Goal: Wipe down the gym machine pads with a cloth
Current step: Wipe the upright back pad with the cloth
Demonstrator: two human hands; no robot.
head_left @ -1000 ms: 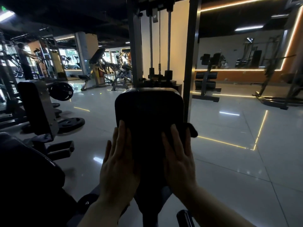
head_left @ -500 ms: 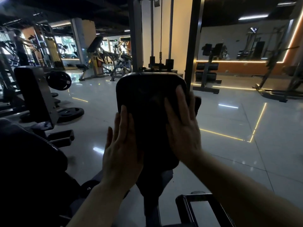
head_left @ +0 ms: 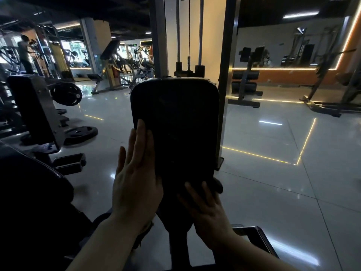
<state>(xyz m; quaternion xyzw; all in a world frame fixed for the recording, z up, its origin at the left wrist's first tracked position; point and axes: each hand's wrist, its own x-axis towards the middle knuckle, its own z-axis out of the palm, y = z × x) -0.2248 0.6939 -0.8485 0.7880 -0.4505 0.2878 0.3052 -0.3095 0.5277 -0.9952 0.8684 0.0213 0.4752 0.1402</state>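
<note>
A black upright pad (head_left: 175, 122) of a cable machine stands right in front of me. My left hand (head_left: 136, 173) lies flat with straight fingers against the pad's left edge. My right hand (head_left: 205, 214) presses a dark cloth (head_left: 215, 183) with straight fingers against the pad's lower right corner. Only a bit of the cloth sticks out past the fingertips; the rest is hidden under the hand and hard to tell from the dark pad.
The machine's steel posts (head_left: 226, 75) and weight stack (head_left: 189, 70) rise behind the pad. A plate-loaded machine (head_left: 37, 108) with weight plates (head_left: 81, 132) stands left. A dark seat (head_left: 29, 182) is at lower left. Glossy tiled floor (head_left: 273, 173) spreads right. A person (head_left: 24, 53) stands far left.
My right hand slid the cloth up the pad's right side, then down to its lower right corner. The left hand stayed flat on the pad's left edge.
</note>
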